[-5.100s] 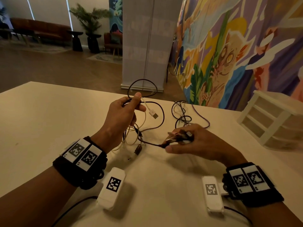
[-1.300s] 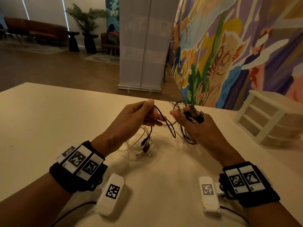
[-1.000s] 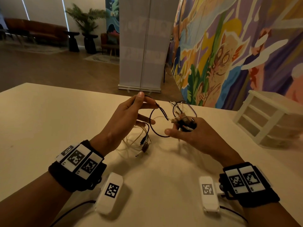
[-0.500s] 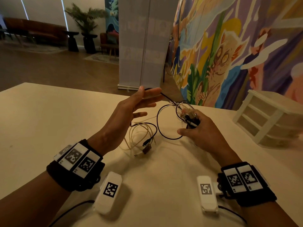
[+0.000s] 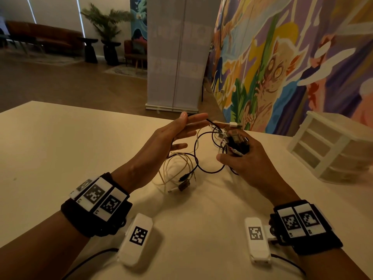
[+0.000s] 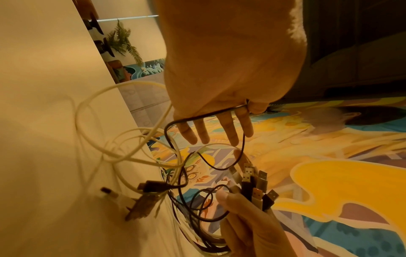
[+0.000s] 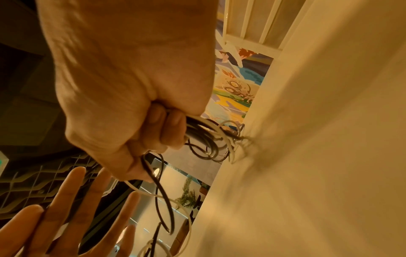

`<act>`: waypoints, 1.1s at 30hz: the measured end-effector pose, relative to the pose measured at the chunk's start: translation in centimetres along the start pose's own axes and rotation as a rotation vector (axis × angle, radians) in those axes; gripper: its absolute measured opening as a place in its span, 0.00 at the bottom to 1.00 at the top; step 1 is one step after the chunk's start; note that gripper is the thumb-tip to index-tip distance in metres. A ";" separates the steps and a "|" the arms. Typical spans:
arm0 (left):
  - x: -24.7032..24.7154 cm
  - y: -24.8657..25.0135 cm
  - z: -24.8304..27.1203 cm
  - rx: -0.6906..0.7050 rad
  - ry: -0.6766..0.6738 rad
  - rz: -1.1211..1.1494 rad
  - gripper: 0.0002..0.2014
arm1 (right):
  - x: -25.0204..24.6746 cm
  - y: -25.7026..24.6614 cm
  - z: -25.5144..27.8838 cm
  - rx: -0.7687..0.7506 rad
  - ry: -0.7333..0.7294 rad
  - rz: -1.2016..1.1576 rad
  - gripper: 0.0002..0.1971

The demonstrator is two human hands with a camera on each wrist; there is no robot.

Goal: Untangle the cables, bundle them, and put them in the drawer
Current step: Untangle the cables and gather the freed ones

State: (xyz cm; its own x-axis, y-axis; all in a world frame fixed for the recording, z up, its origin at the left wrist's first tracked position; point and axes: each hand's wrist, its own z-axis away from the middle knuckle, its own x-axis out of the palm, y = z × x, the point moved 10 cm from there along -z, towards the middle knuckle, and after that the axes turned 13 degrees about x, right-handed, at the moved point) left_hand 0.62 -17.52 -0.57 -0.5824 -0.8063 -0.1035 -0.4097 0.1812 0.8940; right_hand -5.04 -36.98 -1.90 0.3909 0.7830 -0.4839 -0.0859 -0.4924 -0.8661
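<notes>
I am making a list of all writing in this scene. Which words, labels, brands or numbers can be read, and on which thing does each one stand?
No text can be read in any view.
Wrist bands: black-and-white square code patterns only, no letters.
White devices on the table: the same kind of code pattern, no words.
Banner stand: faint marks, too washed out to read.
Mural: painted figures, no lettering visible.

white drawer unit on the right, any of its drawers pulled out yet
No, all shut: in the head view the drawer unit shows its drawer fronts flush with the frame, none sticking out, and no cable in it.
</notes>
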 end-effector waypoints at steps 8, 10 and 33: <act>0.6 -0.5 0.3 -0.036 -0.017 0.004 0.24 | 0.4 -0.6 0.2 -0.026 -0.043 -0.018 0.26; 0.8 -0.5 0.5 -0.033 -0.017 0.002 0.24 | 0.5 -0.8 0.3 -0.028 -0.041 -0.009 0.27; -0.2 -2.1 0.7 -0.125 -0.083 -0.105 0.42 | -2.0 -1.5 0.5 -0.043 -0.081 -0.561 0.24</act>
State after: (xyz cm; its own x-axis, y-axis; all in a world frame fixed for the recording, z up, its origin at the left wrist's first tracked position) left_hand 1.13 -17.32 -2.77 -0.5995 -0.7666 -0.2300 -0.3838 0.0231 0.9231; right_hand -6.17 -37.64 0.27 0.2942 0.9549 0.0392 0.1526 -0.0064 -0.9883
